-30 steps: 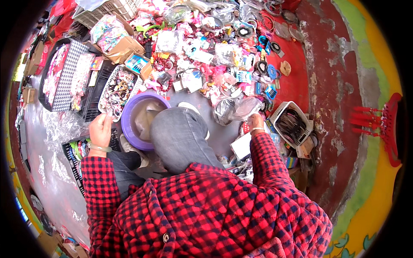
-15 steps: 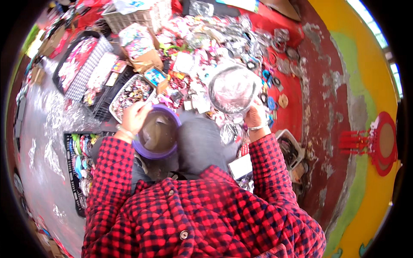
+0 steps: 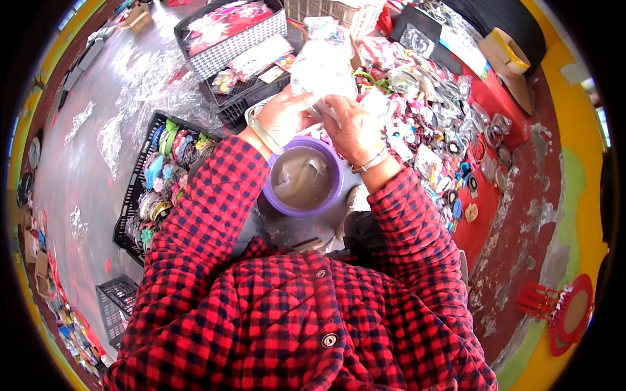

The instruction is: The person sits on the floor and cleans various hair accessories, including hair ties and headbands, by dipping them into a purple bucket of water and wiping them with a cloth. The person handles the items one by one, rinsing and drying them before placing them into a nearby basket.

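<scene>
A clear plastic bag (image 3: 324,68) is held up between my two hands, just beyond the basin; glare washes out what is in it. My left hand (image 3: 283,116) grips its lower left side, fingers curled inward. My right hand (image 3: 354,130) is closed on its lower right edge, fingertips bent against the plastic. Below them stands a round purple basin (image 3: 297,210) with murky greyish water, in which something pale or see-through lies. My hands partly cover the basin's far side.
On the left, a black crate (image 3: 135,189) holds several colourful hair bands. Farther off are a checkered basket (image 3: 241,42) of packets and a wicker basket (image 3: 339,16). Many small bagged accessories (image 3: 417,124) spread over red cloth at right. A cardboard box (image 3: 505,52) lies far right.
The view has turned, shifting the scene rightward and the basin to the middle. The bag, earlier in my right hand at the right, is now between both hands.
</scene>
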Action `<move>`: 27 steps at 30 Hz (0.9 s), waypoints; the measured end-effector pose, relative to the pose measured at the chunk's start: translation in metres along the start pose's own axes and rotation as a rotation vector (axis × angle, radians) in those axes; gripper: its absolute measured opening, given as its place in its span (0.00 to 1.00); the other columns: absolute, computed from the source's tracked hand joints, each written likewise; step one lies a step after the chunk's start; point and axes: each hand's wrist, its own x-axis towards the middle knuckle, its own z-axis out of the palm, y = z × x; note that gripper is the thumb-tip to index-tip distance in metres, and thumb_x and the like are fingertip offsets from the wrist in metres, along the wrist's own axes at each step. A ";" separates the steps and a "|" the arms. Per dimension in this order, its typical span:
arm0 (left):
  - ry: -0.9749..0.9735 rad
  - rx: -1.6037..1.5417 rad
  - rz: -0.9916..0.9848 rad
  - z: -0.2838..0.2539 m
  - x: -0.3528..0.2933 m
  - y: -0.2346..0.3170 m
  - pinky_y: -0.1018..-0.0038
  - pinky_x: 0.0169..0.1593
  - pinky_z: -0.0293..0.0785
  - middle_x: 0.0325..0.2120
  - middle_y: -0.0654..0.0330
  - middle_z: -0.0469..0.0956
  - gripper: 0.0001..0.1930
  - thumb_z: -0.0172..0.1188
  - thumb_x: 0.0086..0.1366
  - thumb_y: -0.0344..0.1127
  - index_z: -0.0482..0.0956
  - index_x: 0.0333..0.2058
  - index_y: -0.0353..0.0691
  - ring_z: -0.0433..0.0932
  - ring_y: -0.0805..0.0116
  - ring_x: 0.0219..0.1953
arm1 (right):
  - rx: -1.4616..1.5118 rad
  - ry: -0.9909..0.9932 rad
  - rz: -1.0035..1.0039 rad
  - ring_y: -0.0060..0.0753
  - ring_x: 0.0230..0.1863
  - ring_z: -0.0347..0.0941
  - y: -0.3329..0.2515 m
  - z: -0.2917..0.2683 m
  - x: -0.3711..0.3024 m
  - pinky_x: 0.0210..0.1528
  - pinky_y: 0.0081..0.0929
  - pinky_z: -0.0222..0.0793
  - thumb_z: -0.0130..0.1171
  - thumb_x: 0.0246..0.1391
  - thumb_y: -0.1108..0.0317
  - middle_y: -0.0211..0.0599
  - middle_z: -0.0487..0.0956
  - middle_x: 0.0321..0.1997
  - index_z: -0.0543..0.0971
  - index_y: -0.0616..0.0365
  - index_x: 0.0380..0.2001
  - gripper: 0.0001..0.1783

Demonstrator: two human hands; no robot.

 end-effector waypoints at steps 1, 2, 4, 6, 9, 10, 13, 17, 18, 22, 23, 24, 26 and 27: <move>-0.026 0.022 -0.027 -0.009 0.000 -0.001 0.66 0.51 0.66 0.49 0.56 0.67 0.22 0.49 0.63 0.34 0.59 0.54 0.38 0.68 0.63 0.49 | 0.045 0.018 0.035 0.50 0.33 0.71 -0.004 0.005 0.004 0.34 0.40 0.67 0.54 0.45 0.69 0.46 0.74 0.31 0.71 0.58 0.35 0.12; -0.053 0.043 -0.055 -0.021 -0.001 -0.009 0.66 0.50 0.67 0.49 0.56 0.67 0.21 0.48 0.63 0.33 0.59 0.54 0.38 0.68 0.63 0.49 | 0.001 -0.018 0.053 0.50 0.37 0.71 -0.005 0.008 0.003 0.38 0.36 0.68 0.54 0.49 0.64 0.48 0.74 0.34 0.71 0.60 0.39 0.15; -0.051 0.025 -0.079 -0.018 -0.008 -0.008 0.65 0.50 0.67 0.48 0.57 0.67 0.20 0.47 0.63 0.31 0.60 0.54 0.37 0.69 0.64 0.49 | 0.079 0.036 0.024 0.46 0.35 0.72 0.000 0.015 0.003 0.36 0.34 0.68 0.55 0.48 0.68 0.45 0.75 0.33 0.74 0.61 0.36 0.12; -0.077 -0.023 -0.062 -0.025 -0.011 -0.013 0.67 0.51 0.66 0.48 0.59 0.68 0.19 0.46 0.63 0.30 0.60 0.54 0.39 0.68 0.66 0.48 | 0.323 0.063 0.102 0.35 0.32 0.73 0.007 0.024 0.001 0.34 0.27 0.68 0.55 0.48 0.74 0.40 0.75 0.31 0.76 0.62 0.34 0.09; -0.091 -0.074 -0.063 -0.027 -0.009 -0.012 0.69 0.52 0.64 0.48 0.60 0.67 0.21 0.47 0.62 0.28 0.59 0.55 0.40 0.67 0.69 0.49 | 0.944 0.069 0.402 0.21 0.30 0.71 0.006 0.025 0.000 0.33 0.17 0.67 0.54 0.50 0.77 0.33 0.76 0.30 0.78 0.63 0.35 0.08; -0.086 -0.089 -0.062 -0.027 -0.006 -0.012 0.68 0.53 0.63 0.49 0.60 0.67 0.22 0.47 0.61 0.27 0.58 0.55 0.40 0.67 0.68 0.50 | 1.095 0.074 0.473 0.21 0.31 0.72 0.013 0.027 -0.002 0.33 0.17 0.67 0.55 0.50 0.76 0.33 0.77 0.30 0.78 0.63 0.35 0.08; -0.123 -0.107 -0.004 -0.017 0.001 -0.007 0.69 0.54 0.63 0.49 0.59 0.66 0.26 0.47 0.59 0.25 0.55 0.57 0.40 0.65 0.68 0.52 | 1.075 0.088 0.482 0.22 0.33 0.73 0.021 0.023 0.001 0.35 0.17 0.68 0.55 0.51 0.74 0.33 0.77 0.31 0.77 0.64 0.35 0.08; 0.005 -0.087 0.050 -0.011 0.011 -0.015 0.64 0.55 0.61 0.55 0.57 0.60 0.31 0.46 0.55 0.22 0.52 0.59 0.44 0.62 0.64 0.55 | 0.328 0.099 0.134 0.35 0.32 0.74 0.026 0.022 0.006 0.34 0.26 0.69 0.56 0.47 0.75 0.40 0.77 0.31 0.76 0.62 0.33 0.08; 0.033 -0.080 0.089 -0.008 0.013 -0.019 0.66 0.54 0.62 0.55 0.58 0.60 0.32 0.45 0.55 0.21 0.51 0.59 0.45 0.62 0.65 0.55 | 0.215 0.118 0.026 0.40 0.31 0.73 0.026 0.022 0.007 0.32 0.30 0.69 0.55 0.46 0.74 0.42 0.76 0.29 0.76 0.61 0.32 0.08; 0.103 0.066 0.178 0.002 0.020 -0.027 0.71 0.51 0.65 0.52 0.60 0.62 0.34 0.47 0.53 0.19 0.51 0.59 0.45 0.63 0.68 0.53 | 0.078 0.139 -0.014 0.47 0.29 0.72 0.017 0.016 0.007 0.30 0.36 0.68 0.53 0.44 0.76 0.43 0.75 0.27 0.74 0.60 0.32 0.08; 0.084 0.075 0.164 0.000 0.020 -0.031 0.72 0.51 0.65 0.51 0.60 0.63 0.35 0.47 0.52 0.17 0.50 0.59 0.44 0.64 0.69 0.52 | 0.068 0.140 0.018 0.47 0.29 0.72 0.017 0.015 0.006 0.31 0.36 0.69 0.52 0.44 0.76 0.43 0.75 0.27 0.74 0.60 0.32 0.08; 0.062 0.085 0.151 -0.002 0.020 -0.035 0.73 0.52 0.64 0.51 0.60 0.63 0.36 0.47 0.51 0.15 0.48 0.60 0.43 0.64 0.70 0.52 | 0.107 0.151 0.051 0.47 0.30 0.72 0.018 0.016 0.004 0.30 0.34 0.69 0.53 0.44 0.77 0.44 0.75 0.28 0.74 0.60 0.33 0.09; 0.105 0.152 0.157 -0.003 0.020 -0.043 0.74 0.50 0.65 0.49 0.60 0.65 0.37 0.49 0.49 0.14 0.50 0.59 0.40 0.66 0.72 0.48 | 0.185 0.175 0.116 0.47 0.30 0.72 0.020 0.019 0.000 0.30 0.32 0.69 0.55 0.42 0.79 0.45 0.75 0.29 0.75 0.61 0.34 0.11; 0.134 0.282 0.177 -0.006 0.021 -0.046 0.74 0.49 0.65 0.47 0.60 0.67 0.35 0.49 0.50 0.14 0.53 0.58 0.39 0.67 0.72 0.48 | 0.172 0.175 0.079 0.47 0.30 0.72 0.020 0.019 0.000 0.30 0.32 0.69 0.54 0.42 0.79 0.45 0.75 0.28 0.75 0.61 0.34 0.11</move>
